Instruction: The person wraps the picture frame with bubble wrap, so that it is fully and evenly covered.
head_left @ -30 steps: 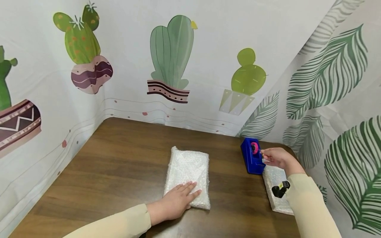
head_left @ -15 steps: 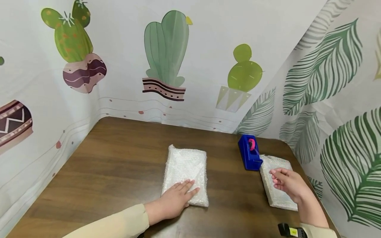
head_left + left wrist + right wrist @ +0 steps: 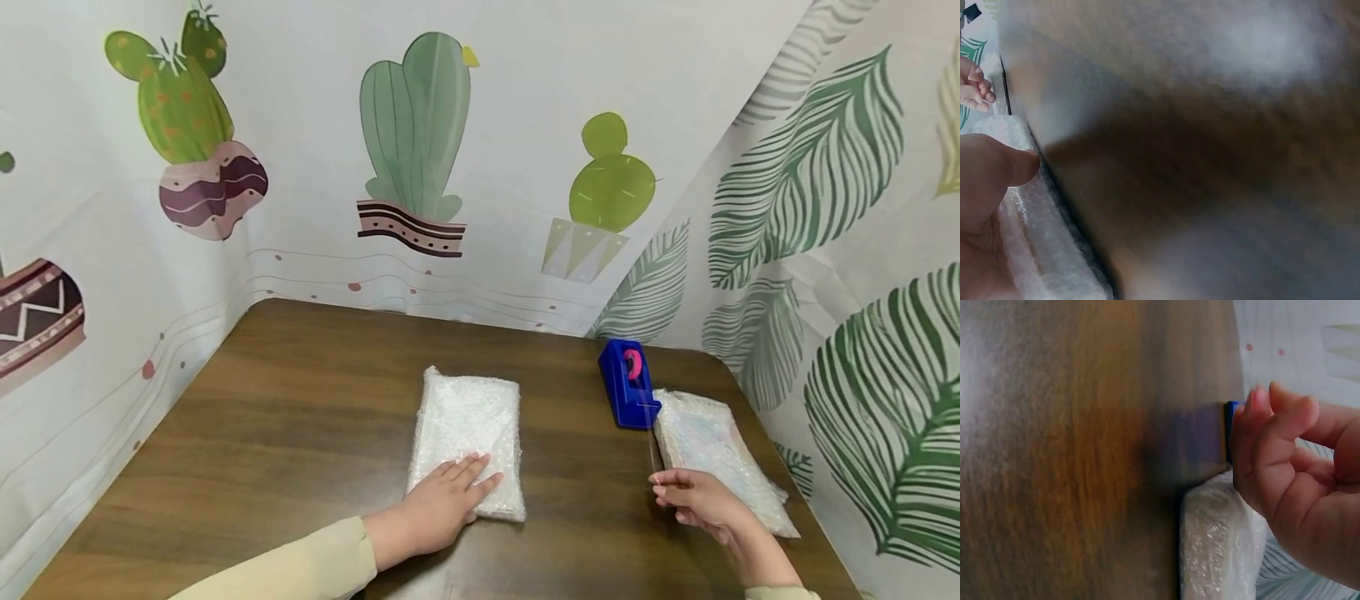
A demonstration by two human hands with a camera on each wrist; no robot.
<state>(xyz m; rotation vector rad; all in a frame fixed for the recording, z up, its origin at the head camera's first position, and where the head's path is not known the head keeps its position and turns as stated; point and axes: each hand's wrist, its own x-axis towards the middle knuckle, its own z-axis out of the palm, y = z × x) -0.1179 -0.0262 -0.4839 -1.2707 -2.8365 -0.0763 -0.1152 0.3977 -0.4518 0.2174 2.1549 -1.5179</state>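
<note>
A flat package in bubble wrap (image 3: 472, 417) lies mid-table. My left hand (image 3: 442, 508) rests on its lower part with fingers straight and spread; in the left wrist view the thumb (image 3: 1021, 167) lies along the package's side. My right hand (image 3: 708, 504) pinches the end of a thin, clear strip of tape (image 3: 652, 454) between thumb and forefinger. That strip runs back to a blue tape dispenser (image 3: 628, 408) with a pink core. In the right wrist view the curled fingers (image 3: 1272, 450) overlap the dispenser's edge (image 3: 1230, 428).
A second bubble-wrapped package (image 3: 708, 437) lies at the table's right side, beside the dispenser and partly behind my right hand. The brown wooden table (image 3: 315, 400) meets a hanging cloth (image 3: 517, 150) printed with cacti and leaves at the back and sides.
My right hand has left the dispenser and come toward the front, drawing out a strip of tape. The second package is turned slightly. My left hand has stayed on the middle package.
</note>
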